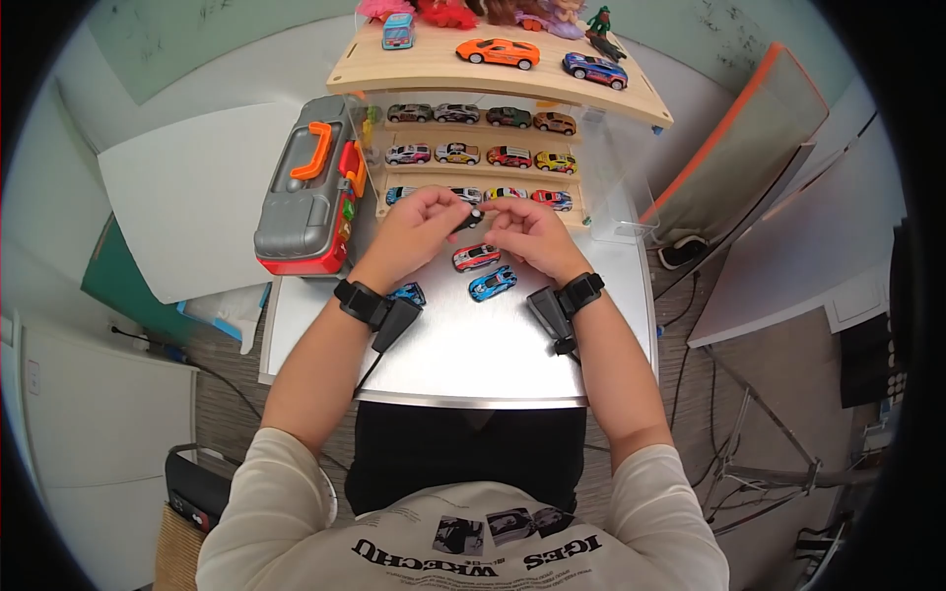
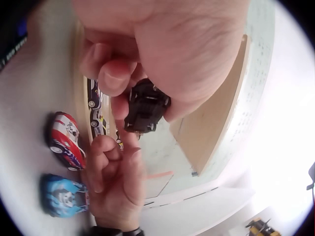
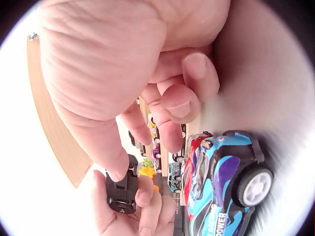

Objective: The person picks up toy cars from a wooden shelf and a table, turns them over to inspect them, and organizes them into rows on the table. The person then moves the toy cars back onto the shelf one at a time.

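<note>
My left hand point(image 1: 426, 231) pinches a small toy car point(image 2: 147, 105) between thumb and fingers, its black underside turned toward the left wrist camera. Facing it is my right hand point(image 1: 532, 236), fingers loosely bent, with the index fingertip right at the end of that car. Below the hands, a red and white toy car point(image 1: 476, 258) stands on the silver table point(image 1: 463, 355). Just nearer sits a light blue toy car point(image 1: 493, 284). Another blue toy car point(image 1: 407, 294) is partly hidden by the left wrist.
Behind the hands, a tiered wooden rack point(image 1: 483, 177) carries rows of toy cars. Its top board point(image 1: 434, 69) bears an orange car point(image 1: 498, 53), a dark blue car point(image 1: 595, 70) and dolls. A grey toolbox point(image 1: 307, 197) with orange handle stands left. Clear panels point(image 1: 621, 192) flank the right.
</note>
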Demonstrator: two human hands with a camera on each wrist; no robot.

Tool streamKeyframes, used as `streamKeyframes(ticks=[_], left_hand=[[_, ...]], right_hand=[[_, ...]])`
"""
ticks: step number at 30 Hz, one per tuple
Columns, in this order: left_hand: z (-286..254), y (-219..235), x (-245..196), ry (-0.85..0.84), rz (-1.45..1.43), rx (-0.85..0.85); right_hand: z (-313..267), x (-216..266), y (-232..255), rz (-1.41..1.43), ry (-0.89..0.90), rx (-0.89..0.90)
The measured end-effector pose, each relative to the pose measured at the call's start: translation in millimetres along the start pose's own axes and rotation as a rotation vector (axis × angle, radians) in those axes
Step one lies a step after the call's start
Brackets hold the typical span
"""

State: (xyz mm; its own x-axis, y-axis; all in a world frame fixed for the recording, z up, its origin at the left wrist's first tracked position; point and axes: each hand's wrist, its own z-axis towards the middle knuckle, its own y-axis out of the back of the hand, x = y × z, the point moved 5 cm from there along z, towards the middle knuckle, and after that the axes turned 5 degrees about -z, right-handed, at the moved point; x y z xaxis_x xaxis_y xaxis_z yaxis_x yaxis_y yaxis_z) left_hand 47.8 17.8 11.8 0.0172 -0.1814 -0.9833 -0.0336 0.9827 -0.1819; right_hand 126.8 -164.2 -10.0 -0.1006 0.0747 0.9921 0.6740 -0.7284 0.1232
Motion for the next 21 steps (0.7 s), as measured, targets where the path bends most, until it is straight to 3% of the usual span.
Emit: streamKeyframes(ticks=[4, 6, 8, 12, 14, 16, 18, 21], left_hand=[[5, -9, 12, -0.107, 0.242, 0.153], [3, -9, 13, -0.075, 0.283, 0.158], [-12, -13, -11, -0.183, 0.38, 0.038], [-75, -8, -58, -0.142, 0.725, -0.072], [-118, -8, -69, -0.383, 1.184, -0.146], [-155, 4, -50, -0.454, 1.335, -0.126], [-186, 21, -21, -0.347, 1.328, -0.176], [-219, 45, -2, -0.378, 1.296, -0.385]], right_hand=[[0, 4, -4, -0.029, 0.128, 0.062], [-2, 1, -4, -0.032, 0.063, 0.056], [-2, -2, 2, 0.013, 0.071, 0.024], [-4, -2, 10, 0.039, 0.011, -0.003], [-1, -6, 10, 0.025, 0.011, 0.017], [1, -7, 9, -0.034, 0.043, 0.025], [5, -14, 10, 0.021, 0.05, 0.014], [2, -8, 8, -0.029, 0.033, 0.016]])
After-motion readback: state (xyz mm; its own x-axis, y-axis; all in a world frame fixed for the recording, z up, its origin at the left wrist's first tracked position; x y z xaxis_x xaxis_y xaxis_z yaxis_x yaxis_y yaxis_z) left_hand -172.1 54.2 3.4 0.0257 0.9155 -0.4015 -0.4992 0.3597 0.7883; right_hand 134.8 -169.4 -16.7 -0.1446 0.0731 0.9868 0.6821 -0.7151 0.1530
